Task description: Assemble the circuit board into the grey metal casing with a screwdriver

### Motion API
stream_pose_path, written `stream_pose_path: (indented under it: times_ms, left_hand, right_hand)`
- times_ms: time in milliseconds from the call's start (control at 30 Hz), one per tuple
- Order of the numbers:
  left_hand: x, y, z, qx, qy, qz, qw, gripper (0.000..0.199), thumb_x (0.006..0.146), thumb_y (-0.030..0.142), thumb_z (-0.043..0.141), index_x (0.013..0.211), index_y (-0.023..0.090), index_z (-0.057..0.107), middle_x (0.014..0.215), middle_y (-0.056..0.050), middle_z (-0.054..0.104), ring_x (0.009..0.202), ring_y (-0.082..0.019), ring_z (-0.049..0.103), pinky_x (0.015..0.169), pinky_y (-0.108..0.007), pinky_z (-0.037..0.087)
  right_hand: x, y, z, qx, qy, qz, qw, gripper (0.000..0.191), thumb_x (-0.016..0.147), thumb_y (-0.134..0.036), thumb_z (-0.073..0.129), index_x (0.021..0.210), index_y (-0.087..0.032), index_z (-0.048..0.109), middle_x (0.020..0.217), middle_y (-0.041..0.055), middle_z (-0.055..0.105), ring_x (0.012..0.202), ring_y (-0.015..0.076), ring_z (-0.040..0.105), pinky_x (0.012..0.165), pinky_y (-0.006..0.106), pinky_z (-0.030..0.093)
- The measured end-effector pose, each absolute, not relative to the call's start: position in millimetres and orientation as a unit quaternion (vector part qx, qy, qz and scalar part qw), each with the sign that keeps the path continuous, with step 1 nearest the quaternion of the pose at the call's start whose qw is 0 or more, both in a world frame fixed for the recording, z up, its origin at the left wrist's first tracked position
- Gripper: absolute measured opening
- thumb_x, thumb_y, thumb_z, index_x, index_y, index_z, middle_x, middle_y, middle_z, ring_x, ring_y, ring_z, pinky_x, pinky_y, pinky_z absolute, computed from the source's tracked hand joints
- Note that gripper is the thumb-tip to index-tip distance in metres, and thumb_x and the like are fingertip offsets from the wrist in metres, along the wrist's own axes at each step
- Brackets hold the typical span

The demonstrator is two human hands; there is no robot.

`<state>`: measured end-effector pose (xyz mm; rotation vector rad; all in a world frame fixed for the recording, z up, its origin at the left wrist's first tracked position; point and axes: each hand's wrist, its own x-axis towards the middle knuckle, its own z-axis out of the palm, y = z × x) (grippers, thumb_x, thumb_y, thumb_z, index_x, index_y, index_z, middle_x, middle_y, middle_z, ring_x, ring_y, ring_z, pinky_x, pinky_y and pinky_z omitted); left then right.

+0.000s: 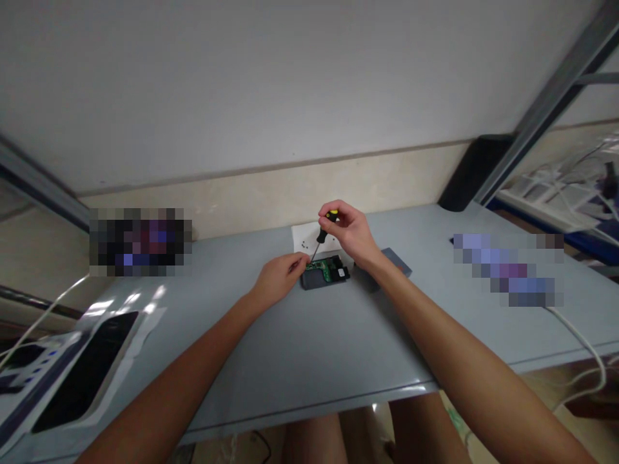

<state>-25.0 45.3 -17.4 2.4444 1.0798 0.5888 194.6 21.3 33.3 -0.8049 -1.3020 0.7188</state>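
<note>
My right hand (355, 237) is closed around the black and yellow handle of a screwdriver (321, 237), its thin shaft slanting down to the left. The tip meets the upper left part of a green circuit board (333, 268) inside an opened dark electronic device (316, 279), which lies flat on the desk. Closed at the device's upper left corner is my left hand (280, 278), thumb and fingers gripping the edge close to the screwdriver tip. The fingertips partly hide that corner. Behind the device, a white sheet of paper (300, 233) bears several tiny dark screws (304, 245).
A flat dark grey panel (394, 261) lies under my right forearm. On the grey desk (314, 348) are a black-screened tablet-like device (89, 370) at left and a black cylinder (474, 173) at the back right. A white cable (580, 335) hangs over the right edge.
</note>
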Motion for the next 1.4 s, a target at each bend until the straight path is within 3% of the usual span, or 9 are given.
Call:
stream_pose_path:
  times_ms: [200, 467, 700, 833, 1000, 1200, 1333, 1400]
  left_hand:
    - [-25.7, 45.1, -17.2, 0.876, 0.385, 0.209, 0.204, 0.04, 0.11, 0.046, 0.046, 0.111, 0.025, 0.08, 0.103, -0.003, 0.082, 0.088, -0.022, 0.073, 0.08, -0.028, 0.049]
    - [-24.5, 43.3, -14.7, 0.871, 0.386, 0.213, 0.216, 0.039, 0.11, 0.045, 0.047, 0.111, 0.025, 0.079, 0.109, -0.004, 0.083, 0.095, -0.024, 0.074, 0.084, -0.03, 0.049]
    - [-24.5, 44.2, -14.6, 0.871, 0.39, 0.206, 0.215, 0.038, 0.109, 0.044, 0.046, 0.111, 0.023, 0.078, 0.105, -0.004, 0.082, 0.09, -0.023, 0.072, 0.082, -0.03, 0.048]
    - [-25.5, 45.8, -16.8, 0.872, 0.388, 0.209, 0.212, 0.039, 0.109, 0.045, 0.046, 0.109, 0.024, 0.078, 0.106, -0.004, 0.082, 0.092, -0.024, 0.073, 0.081, -0.03, 0.048]
    - [-25.7, 45.8, -16.5, 0.868, 0.393, 0.213, 0.216, 0.037, 0.109, 0.044, 0.047, 0.109, 0.025, 0.078, 0.105, -0.002, 0.082, 0.091, -0.023, 0.073, 0.081, -0.03, 0.047]
    - [-26.0, 45.5, -16.2, 0.872, 0.387, 0.208, 0.215, 0.038, 0.109, 0.044, 0.046, 0.109, 0.024, 0.078, 0.105, -0.003, 0.082, 0.093, -0.023, 0.073, 0.083, -0.03, 0.048]
    - [-25.9, 46.0, -16.7, 0.874, 0.383, 0.208, 0.217, 0.037, 0.11, 0.043, 0.046, 0.109, 0.024, 0.078, 0.106, -0.003, 0.082, 0.094, -0.023, 0.074, 0.083, -0.03, 0.049]
    - [-25.6, 45.9, -16.8, 0.875, 0.385, 0.206, 0.211, 0.036, 0.109, 0.041, 0.046, 0.108, 0.024, 0.078, 0.104, -0.003, 0.082, 0.092, -0.023, 0.074, 0.082, -0.03, 0.048]
  right_hand:
    - [194.1, 21.9, 32.5, -0.312, -0.581, 0.363, 0.658, 0.032, 0.09, -0.048, 0.075, 0.114, -0.028, 0.069, 0.098, 0.0022, 0.068, 0.093, 0.0196, 0.064, 0.084, 0.036, 0.051]
    - [187.0, 17.5, 35.2, -0.347, -0.588, 0.307, 0.663, 0.025, 0.086, -0.045, 0.082, 0.093, -0.025, 0.069, 0.094, 0.0022, 0.065, 0.084, 0.0178, 0.057, 0.074, 0.033, 0.049]
    - [195.8, 25.8, 30.0, -0.312, -0.578, 0.377, 0.653, 0.03, 0.091, -0.041, 0.073, 0.117, -0.028, 0.068, 0.103, 0.0026, 0.069, 0.094, 0.0188, 0.066, 0.087, 0.036, 0.053]
    - [197.7, 26.6, 29.1, -0.323, -0.563, 0.389, 0.654, 0.024, 0.093, -0.043, 0.071, 0.108, -0.026, 0.066, 0.103, 0.0026, 0.07, 0.093, 0.0188, 0.066, 0.085, 0.035, 0.052]
    - [198.9, 26.5, 29.3, -0.366, -0.565, 0.3, 0.676, 0.019, 0.087, -0.038, 0.078, 0.092, -0.023, 0.068, 0.093, 0.0017, 0.067, 0.087, 0.0176, 0.059, 0.079, 0.033, 0.049]
    - [203.6, 31.8, 23.0, -0.351, -0.552, 0.338, 0.677, 0.026, 0.088, -0.033, 0.071, 0.113, -0.025, 0.068, 0.103, 0.0027, 0.069, 0.094, 0.0186, 0.067, 0.086, 0.036, 0.053]
    - [204.3, 29.7, 24.3, -0.364, -0.55, 0.354, 0.663, 0.023, 0.091, -0.035, 0.069, 0.112, -0.025, 0.068, 0.119, 0.0052, 0.071, 0.101, 0.0197, 0.072, 0.091, 0.037, 0.054]
    - [202.6, 26.8, 26.6, -0.372, -0.554, 0.342, 0.662, 0.02, 0.092, -0.037, 0.07, 0.108, -0.025, 0.069, 0.118, 0.0051, 0.072, 0.101, 0.0196, 0.07, 0.089, 0.036, 0.053]
